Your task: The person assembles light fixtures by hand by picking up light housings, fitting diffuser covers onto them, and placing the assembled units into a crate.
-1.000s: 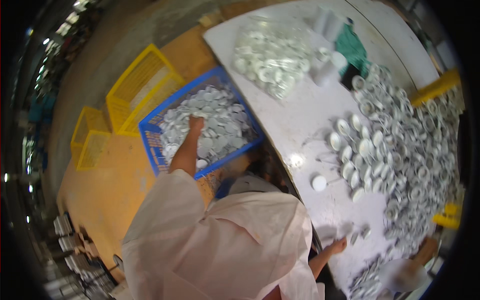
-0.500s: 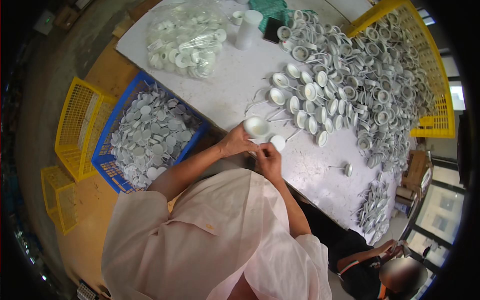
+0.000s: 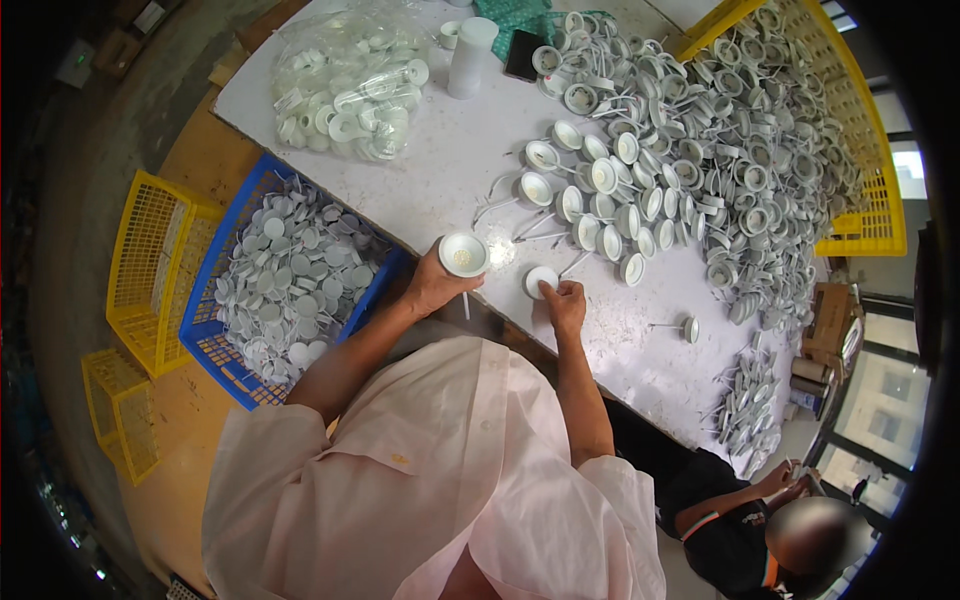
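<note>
My left hand point(image 3: 430, 286) is closed around a round white lamp housing point(image 3: 464, 256), its hollow face up. A short white cable point(image 3: 466, 305) hangs below that housing. Over the table's near edge, my right hand point(image 3: 567, 308) pinches a flat white disc point(image 3: 540, 282) between thumb and fingers. A gap separates the two hands. Just beyond the disc lie several similar white housings point(image 3: 570, 203) with wires, most tilted. Left of my left arm, a blue basket point(image 3: 213, 345) holds many loose white discs point(image 3: 300, 270).
A clear plastic bag point(image 3: 350, 95) of white parts rests on the white table point(image 3: 420, 185), near a white cylinder point(image 3: 471, 60). Heaped grey-white rings point(image 3: 750, 170) spill from a yellow basket point(image 3: 870, 180). Another yellow basket point(image 3: 150, 270) stands left. A co-worker point(image 3: 735, 525) sits at lower right.
My hands have come apart: the left, with the housing, moved left, and the right moved slightly right with the disc. The cable below the housing now shows.
</note>
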### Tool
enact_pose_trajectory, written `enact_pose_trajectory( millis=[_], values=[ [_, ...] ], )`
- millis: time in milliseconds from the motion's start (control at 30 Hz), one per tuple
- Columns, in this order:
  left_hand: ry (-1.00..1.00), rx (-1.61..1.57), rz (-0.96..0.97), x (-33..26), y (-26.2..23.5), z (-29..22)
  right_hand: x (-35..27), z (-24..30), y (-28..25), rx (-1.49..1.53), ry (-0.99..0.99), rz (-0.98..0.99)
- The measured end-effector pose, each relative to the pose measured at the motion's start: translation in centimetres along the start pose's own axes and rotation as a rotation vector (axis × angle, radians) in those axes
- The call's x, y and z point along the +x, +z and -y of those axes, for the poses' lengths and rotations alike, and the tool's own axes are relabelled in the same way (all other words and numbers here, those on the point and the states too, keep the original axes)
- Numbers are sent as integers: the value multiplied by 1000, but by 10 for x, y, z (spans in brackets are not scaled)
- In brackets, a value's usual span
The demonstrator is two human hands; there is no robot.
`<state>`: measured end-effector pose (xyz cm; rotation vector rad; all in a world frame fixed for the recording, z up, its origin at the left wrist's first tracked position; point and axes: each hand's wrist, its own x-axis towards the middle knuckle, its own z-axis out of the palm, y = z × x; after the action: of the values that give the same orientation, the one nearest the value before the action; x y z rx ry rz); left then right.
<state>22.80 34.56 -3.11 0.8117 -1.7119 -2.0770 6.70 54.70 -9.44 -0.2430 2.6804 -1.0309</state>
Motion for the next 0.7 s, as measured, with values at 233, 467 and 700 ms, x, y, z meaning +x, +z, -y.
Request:
enact_pose_trajectory(
  millis=[233,467,700],
  values=[
    [-68,11,26,-2,8,1,12,-28,4,293,173,155],
    [-63,36,82,4,13,15,2,-20,-23,847,459,320],
    [-21,160,169,6,28,-11,-15,24,-49,1117,393,395]
  ],
)
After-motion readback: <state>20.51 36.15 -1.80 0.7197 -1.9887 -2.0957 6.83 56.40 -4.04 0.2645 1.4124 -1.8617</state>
